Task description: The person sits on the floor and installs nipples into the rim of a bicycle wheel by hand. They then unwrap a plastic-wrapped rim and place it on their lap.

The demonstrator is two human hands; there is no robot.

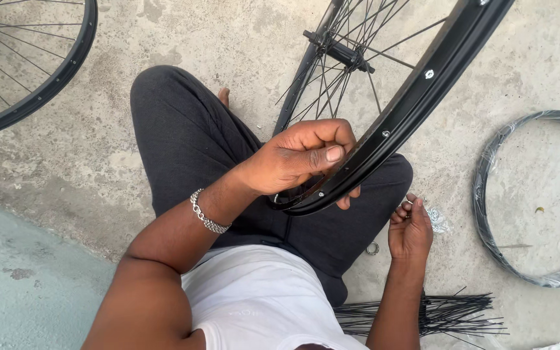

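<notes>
Two wheels are in my view, and I start at the far left, where a second spoked wheel [30, 61] lies flat on the concrete floor [163, 26]. Moving right, I see my left wrist wearing a silver chain bracelet [206, 214]. My left hand [299, 159] grips the black rim of the bicycle wheel [396, 123], fingers curled and pressed together around it, thumb laid flat along the rim's inner face. That wheel stands tilted over my lap, its hub [341, 50] up near the top edge. Further right, my right hand [409, 230] hovers low beside my knee, fingertips pinching something small; I cannot tell what. Loose black spokes [448, 314] lie bundled below it. At the far right, a wrapped rim [520, 194] rests on the floor.
</notes>
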